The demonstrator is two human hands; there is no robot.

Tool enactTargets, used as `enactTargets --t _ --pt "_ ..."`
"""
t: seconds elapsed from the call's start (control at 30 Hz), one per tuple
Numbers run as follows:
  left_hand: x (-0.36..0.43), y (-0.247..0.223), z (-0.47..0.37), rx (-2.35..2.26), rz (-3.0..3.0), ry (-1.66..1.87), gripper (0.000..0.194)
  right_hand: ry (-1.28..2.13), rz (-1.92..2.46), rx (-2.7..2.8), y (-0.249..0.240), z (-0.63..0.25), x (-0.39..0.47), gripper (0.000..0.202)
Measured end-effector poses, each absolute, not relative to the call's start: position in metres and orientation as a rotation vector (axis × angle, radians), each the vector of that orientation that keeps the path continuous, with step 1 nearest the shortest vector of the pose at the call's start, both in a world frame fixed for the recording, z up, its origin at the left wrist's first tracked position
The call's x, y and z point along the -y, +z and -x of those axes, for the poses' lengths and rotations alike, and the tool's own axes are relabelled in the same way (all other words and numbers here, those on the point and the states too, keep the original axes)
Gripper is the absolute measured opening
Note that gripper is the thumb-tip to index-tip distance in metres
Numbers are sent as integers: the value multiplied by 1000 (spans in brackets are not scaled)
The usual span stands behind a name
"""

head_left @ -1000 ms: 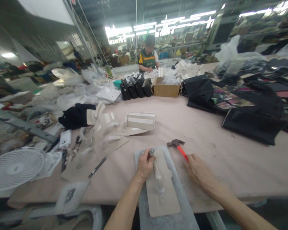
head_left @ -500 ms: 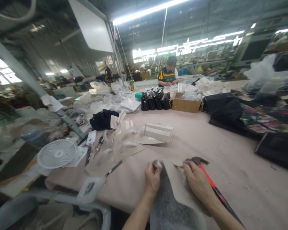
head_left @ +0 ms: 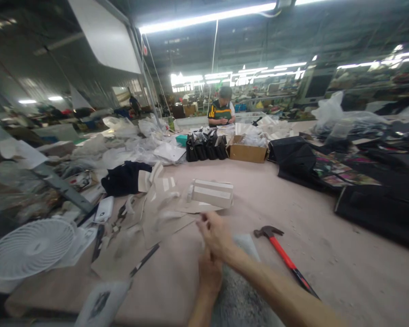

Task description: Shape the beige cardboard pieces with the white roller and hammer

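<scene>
My right hand (head_left: 217, 234) crosses over my left hand (head_left: 209, 270), near the front middle of the table. The right fingers are bent and bunched together; blur hides what they hold, if anything. Most of my left hand's fingers are covered by the right. Under my right forearm lies a grey, dark-speckled board (head_left: 241, 295), its pale far end showing beyond the arm. A claw hammer (head_left: 282, 252) with a red and black handle rests on the table to the right, apart from both hands.
A beige box-shaped piece with white strips (head_left: 213, 193) sits just ahead. Cut scraps (head_left: 157, 218) and a white fan (head_left: 34, 247) are on the left. Black bags (head_left: 206, 145), a cardboard box (head_left: 248, 152) and black material (head_left: 378, 213) lie farther off. A person (head_left: 221, 109) works opposite.
My right hand has moved left from beside the hammer, across my left hand. The beige sheet it held no longer shows. The view has turned right.
</scene>
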State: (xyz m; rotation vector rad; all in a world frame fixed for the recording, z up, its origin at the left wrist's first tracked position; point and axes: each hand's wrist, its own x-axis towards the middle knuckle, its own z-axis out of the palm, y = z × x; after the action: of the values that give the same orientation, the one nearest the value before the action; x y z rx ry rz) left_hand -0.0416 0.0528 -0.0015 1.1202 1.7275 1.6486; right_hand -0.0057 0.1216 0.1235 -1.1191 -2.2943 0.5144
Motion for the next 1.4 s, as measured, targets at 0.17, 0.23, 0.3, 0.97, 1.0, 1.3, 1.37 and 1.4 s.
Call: enactTargets --t 0.17,0.23,0.3,0.97,1.0,1.3,1.37,1.4 --pt "-54 2 37 -1679 -998 1608 17 478 1713 1944 135 -18 -255 51" --pt "-55 3 36 -1670 -987 1607 18 525 1814 1921 133 -20 -282 44" --pt "-56 2 37 -1663 -979 1609 18 564 1841 1941 131 -16 -293 27" --pt "-41 -2 50 -1811 -454 1999 34 200 587 2650 51 -168 -4 20" --pt "-41 0 51 -1807 -486 1993 34 253 598 2649 40 -170 6 17" --pt "-68 14 40 -1462 -824 1692 34 499 723 2667 32 -160 35 5" --pt "-69 11 37 -1440 -846 1651 33 604 687 2581 40 -160 33 3" --pt "-69 10 36 -1437 -861 1633 33 645 671 2516 43 -163 28 4"
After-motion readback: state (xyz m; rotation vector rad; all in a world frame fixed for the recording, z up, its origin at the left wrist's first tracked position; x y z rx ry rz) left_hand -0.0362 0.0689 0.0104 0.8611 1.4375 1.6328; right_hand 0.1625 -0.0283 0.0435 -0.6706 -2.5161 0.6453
